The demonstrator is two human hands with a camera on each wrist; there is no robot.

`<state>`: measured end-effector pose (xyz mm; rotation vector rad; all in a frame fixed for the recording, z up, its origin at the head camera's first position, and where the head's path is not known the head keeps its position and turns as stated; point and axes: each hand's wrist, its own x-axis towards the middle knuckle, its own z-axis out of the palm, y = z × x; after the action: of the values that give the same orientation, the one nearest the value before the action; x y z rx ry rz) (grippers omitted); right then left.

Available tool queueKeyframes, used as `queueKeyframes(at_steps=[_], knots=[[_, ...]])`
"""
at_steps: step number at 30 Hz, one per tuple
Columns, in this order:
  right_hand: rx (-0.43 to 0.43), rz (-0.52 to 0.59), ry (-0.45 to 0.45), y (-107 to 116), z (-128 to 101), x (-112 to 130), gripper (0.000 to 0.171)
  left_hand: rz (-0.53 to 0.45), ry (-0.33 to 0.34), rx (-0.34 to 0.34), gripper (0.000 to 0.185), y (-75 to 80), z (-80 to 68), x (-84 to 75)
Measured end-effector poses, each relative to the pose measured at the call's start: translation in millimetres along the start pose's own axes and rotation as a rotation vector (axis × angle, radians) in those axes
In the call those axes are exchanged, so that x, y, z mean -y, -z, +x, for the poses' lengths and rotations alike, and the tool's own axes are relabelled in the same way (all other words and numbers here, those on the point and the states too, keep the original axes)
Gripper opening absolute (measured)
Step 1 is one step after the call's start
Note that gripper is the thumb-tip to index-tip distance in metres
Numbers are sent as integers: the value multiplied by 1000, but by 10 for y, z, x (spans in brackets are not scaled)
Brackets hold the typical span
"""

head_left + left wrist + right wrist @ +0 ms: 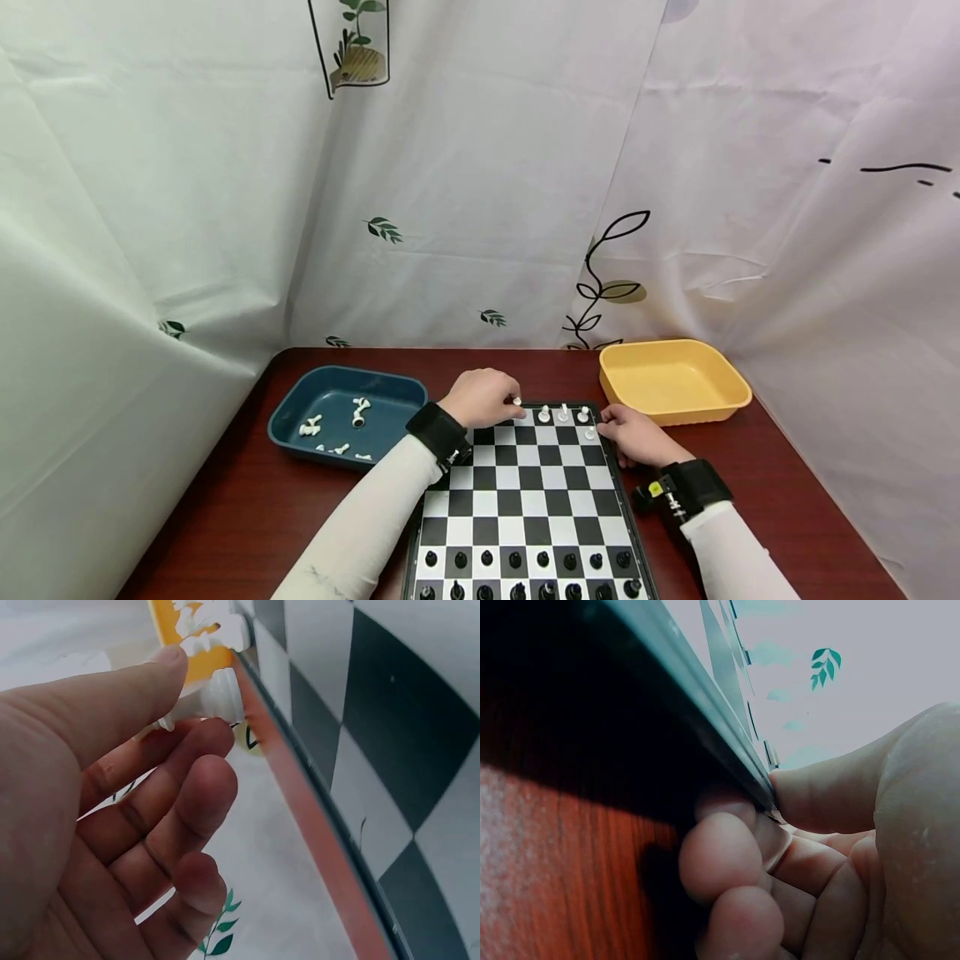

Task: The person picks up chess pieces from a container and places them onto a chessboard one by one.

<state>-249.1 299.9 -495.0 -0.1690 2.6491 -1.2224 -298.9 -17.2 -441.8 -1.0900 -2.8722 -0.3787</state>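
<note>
My left hand (483, 398) is above the far edge of the chessboard (528, 502), pinching a white chess piece (223, 696) between thumb and fingers. In the left wrist view the piece lies tilted, its broad base toward the board; its exact kind cannot be told. Just right of that hand, several white pieces (563, 413) stand at the board's far right corner. My right hand (639, 435) grips the board's right edge near this corner. In the right wrist view its thumb (821, 791) lies against the board's rim, with fingertips (720, 853) curled underneath.
Left of the board sits a dark blue tray (397, 408) with several white pieces (310, 426) lying in it. A yellow tray (660, 383) stands at the back right. Two rows of black pieces (514, 559) stand on the near side of the board. A patterned cloth (480, 208) hangs behind the table.
</note>
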Motion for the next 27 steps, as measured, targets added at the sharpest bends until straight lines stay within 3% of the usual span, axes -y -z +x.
queueKeyframes(at_steps=[11,27], knots=[[-8,-5,-12,-12,-4,8,14,-71,35,32,15,-106,105,-49],[-10,-11,-19,-21,19,-22,14,-23,-38,-11,19,-221,128,-24]])
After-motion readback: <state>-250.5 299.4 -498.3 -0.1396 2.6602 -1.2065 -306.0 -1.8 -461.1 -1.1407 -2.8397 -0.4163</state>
